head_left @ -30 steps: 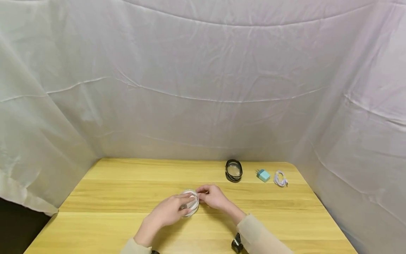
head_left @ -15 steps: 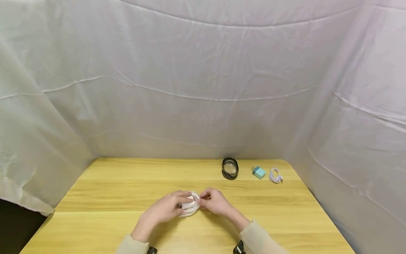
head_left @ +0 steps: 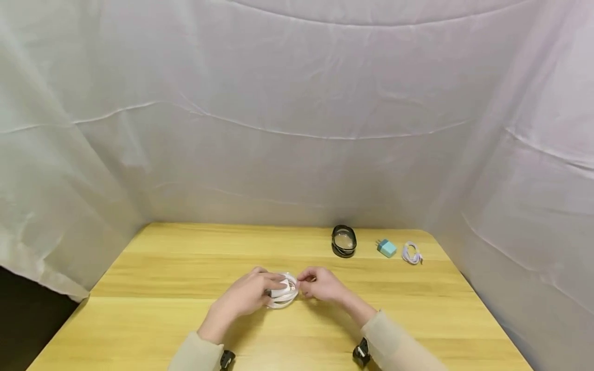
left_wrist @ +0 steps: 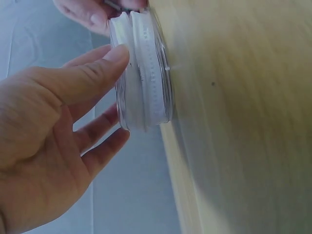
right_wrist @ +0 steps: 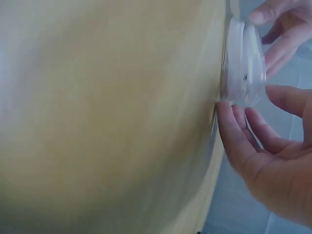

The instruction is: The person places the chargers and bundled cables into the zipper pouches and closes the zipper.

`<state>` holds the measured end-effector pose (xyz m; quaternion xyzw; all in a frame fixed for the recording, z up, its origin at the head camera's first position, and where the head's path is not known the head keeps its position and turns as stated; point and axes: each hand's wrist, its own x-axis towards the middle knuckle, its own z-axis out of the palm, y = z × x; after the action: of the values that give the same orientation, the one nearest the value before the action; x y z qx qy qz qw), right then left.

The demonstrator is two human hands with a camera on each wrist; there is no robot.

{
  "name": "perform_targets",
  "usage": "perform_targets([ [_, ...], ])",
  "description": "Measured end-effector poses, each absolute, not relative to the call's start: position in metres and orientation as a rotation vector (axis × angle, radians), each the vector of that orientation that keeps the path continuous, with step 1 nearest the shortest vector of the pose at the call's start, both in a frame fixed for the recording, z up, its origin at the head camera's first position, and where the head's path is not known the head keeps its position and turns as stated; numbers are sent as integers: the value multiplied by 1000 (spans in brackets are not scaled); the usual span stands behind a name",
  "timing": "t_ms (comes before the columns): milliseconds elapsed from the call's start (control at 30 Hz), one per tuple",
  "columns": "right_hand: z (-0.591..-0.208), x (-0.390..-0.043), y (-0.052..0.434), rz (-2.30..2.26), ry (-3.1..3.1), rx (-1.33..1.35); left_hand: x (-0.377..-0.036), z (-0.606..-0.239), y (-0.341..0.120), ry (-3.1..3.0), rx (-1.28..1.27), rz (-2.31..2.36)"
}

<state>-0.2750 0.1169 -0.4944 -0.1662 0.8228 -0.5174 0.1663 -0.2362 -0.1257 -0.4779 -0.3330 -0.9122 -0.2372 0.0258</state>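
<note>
Sitting near the front middle of the wooden table (head_left: pixel 185 268) is a small round clear container (head_left: pixel 281 292) with something white coiled inside, and both hands are on it. The left hand (head_left: pixel 248 294) comes in from the left side with its fingers curved around the container's rim; in the left wrist view the thumb (left_wrist: pixel 97 73) presses flat against the clear lid side while the other fingers lie loosely spread just beside it. The right hand (head_left: pixel 322 284) is at the container's right edge. The right wrist view is pretty blurry, so it looks like the fingertips (right_wrist: pixel 226 114) touch the rim where it meets the table, but I can't tell if they really pinch it.

Further back on the right there's a black-rimmed round container (head_left: pixel 344 241), then a little teal charger plug (head_left: pixel 386 248) near it, and a coiled white cable (head_left: pixel 411 253) just beside the plug. White cloth (head_left: pixel 297 113) hangs all round the table.
</note>
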Motion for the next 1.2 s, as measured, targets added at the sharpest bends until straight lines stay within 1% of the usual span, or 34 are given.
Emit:
perform_targets([
  [367,-493,-321,104,-1250,2398,-759,-233,-474,-122,-2878,-959,-646],
  [633,-505,-340,105,-1170,2298,-858,-233,-478,-120,-2900,-929,-584],
  [833,-515,-344,110,-1166,2246,-937,-227,-480,-118,-2915,-897,-582],
  [1000,-518,-344,109,-1238,2251,-865,-225,-481,-117,-2899,-887,-572],
  [1200,-514,-344,106,-1225,2310,-851,-229,-479,-117,-2891,-886,-564],
])
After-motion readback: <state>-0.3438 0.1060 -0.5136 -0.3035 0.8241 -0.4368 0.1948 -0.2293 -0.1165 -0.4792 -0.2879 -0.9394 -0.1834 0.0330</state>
